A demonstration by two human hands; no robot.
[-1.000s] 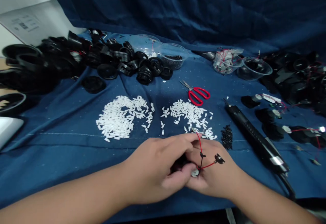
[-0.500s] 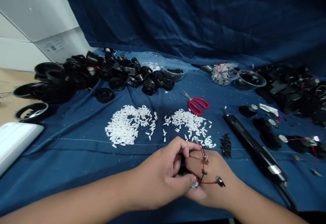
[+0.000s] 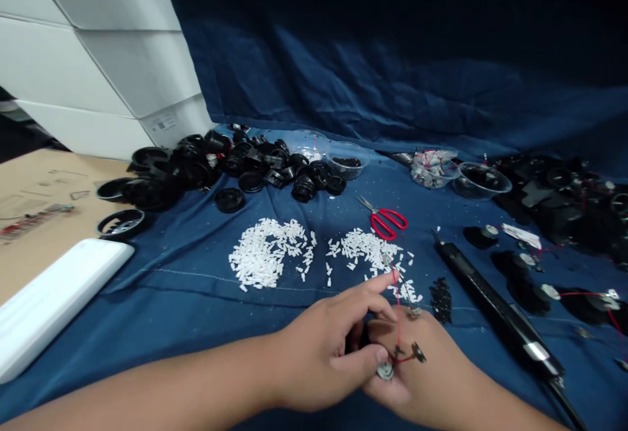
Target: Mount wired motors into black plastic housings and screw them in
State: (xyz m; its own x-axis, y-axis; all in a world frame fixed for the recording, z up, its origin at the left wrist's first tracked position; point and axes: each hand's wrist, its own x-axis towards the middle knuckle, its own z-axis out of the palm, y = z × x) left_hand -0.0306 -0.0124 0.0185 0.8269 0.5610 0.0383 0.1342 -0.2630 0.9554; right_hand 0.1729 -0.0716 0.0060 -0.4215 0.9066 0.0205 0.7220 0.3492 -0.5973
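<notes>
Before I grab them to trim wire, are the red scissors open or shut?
Shut: the red-handled scissors lie with blades together in one narrow point on the blue cloth.

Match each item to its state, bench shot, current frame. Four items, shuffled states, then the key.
Items:
1. red-handled scissors
2. white pieces
3. red wire
4. clear plastic bowl

States:
A. holds black granules
B. runs between the left hand and right hand
C. lies flat on the blue cloth
D. lies in two heaps

Pairs: 1-C, 2-D, 3-B, 4-A
</notes>
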